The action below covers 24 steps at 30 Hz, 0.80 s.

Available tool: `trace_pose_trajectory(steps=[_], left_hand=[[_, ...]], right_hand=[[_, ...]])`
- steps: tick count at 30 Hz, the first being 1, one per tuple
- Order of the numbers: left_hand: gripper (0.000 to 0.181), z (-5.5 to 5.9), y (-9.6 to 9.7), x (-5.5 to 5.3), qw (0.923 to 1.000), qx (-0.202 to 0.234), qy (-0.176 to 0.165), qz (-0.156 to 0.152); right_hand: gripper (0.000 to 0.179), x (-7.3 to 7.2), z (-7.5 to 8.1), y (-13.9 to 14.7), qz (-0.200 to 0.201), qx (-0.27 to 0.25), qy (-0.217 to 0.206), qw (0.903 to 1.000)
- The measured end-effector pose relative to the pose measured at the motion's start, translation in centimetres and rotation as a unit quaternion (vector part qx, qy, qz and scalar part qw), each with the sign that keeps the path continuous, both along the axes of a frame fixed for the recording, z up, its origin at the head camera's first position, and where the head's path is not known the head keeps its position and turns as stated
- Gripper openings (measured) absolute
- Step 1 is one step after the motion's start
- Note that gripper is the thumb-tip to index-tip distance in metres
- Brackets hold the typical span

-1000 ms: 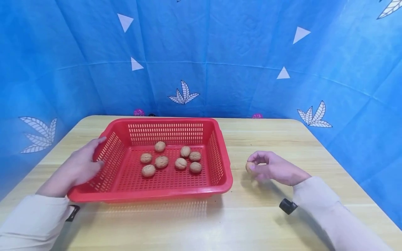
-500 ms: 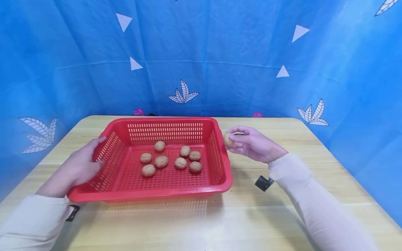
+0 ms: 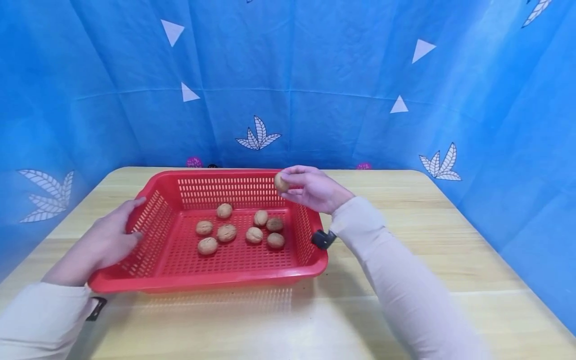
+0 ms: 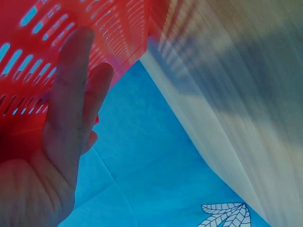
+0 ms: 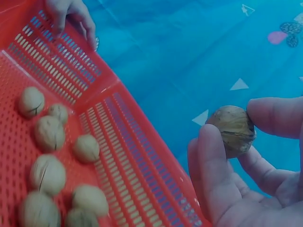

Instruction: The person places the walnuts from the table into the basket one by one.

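Observation:
A red plastic basket (image 3: 207, 281) with slotted walls stands on the table, tilted slightly in view. Several walnuts (image 3: 226, 233) lie loose on its floor. My left hand (image 3: 101, 240) grips the basket's left rim; in the left wrist view its fingers (image 4: 71, 94) lie along the slotted wall. My right hand (image 3: 317, 190) is over the basket's back right part. Between thumb and fingertips it pinches one walnut (image 5: 233, 130), whose seam shows in the right wrist view.
The light wood table (image 3: 405, 250) extends to the right of the basket and in front of it. A blue patterned cloth (image 3: 288, 75) hangs behind the table and along its sides. A small black device (image 3: 323, 239) sits at my right wrist.
My right hand has carried the walnut up and left, from the table right of the basket to over its back right part. The left hand has kept its grip on the rim.

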<state>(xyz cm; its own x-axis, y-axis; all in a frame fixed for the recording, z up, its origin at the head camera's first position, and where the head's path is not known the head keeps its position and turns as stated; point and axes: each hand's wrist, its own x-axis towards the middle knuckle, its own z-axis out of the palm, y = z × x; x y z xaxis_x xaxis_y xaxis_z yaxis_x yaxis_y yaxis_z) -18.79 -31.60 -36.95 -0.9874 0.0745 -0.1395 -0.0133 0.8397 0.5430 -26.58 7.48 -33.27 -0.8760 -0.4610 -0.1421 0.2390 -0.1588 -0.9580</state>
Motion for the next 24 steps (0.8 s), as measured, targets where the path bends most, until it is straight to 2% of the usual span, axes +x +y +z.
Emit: trace_pose_trajectory(steps=[7, 11, 15, 19, 22, 24], left_hand=[[0.102, 0.0, -0.1, -0.1, 0.9999, -0.006, 0.007, -0.006], [0.101, -0.2, -0.1, -0.2, 0.9998, -0.012, 0.013, -0.009], [0.102, -0.3, -0.1, -0.2, 0.9999, -0.011, 0.011, -0.006], [0.103, -0.1, -0.2, -0.3, 0.9998, -0.013, 0.012, -0.005], [0.105, -0.1, -0.2, -0.3, 0.9999, -0.006, 0.009, -0.001], [0.107, -0.2, -0.2, -0.3, 1.0, -0.002, 0.008, 0.0]], right_hand=[[0.024, -1.2, 0.2, -3.6, 0.008, -0.019, 0.015, 0.9997], [0.018, -1.5, -0.3, -5.0, -0.003, -0.001, 0.005, 1.0], [0.009, -1.5, -1.0, -5.7, -0.01, 0.054, 0.0, 0.9985], [0.012, -1.5, -1.5, -6.2, -0.002, 0.123, 0.01, 0.9923], [0.015, -1.1, -1.6, -6.5, 0.005, 0.193, 0.02, 0.981], [0.019, -0.7, -1.6, -6.7, 0.003, 0.245, 0.024, 0.9691]])
